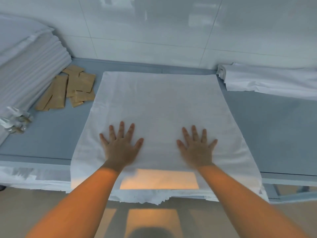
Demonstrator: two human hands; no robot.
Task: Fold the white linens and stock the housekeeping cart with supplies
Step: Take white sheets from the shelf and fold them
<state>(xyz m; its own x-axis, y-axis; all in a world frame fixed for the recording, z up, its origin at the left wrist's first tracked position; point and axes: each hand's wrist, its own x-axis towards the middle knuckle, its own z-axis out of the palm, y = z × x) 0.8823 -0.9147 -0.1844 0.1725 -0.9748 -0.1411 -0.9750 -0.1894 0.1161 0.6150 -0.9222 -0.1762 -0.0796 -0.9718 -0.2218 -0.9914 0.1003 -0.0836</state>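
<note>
A white linen (161,103) lies spread flat on the blue-grey table (274,126), and its near edge hangs over the table's front. My left hand (121,146) rests palm down on the linen's near left part, fingers spread and straight. My right hand (197,148) lies the same way on the near right part. Neither hand holds anything.
A tall stack of folded white linens (29,69) stands at the far left. Several tan packets (72,86) lie beside it, and clear plastic-wrapped items (15,121) sit nearer the left edge. Another white cloth (267,78) lies at the far right. A tiled wall (154,31) backs the table.
</note>
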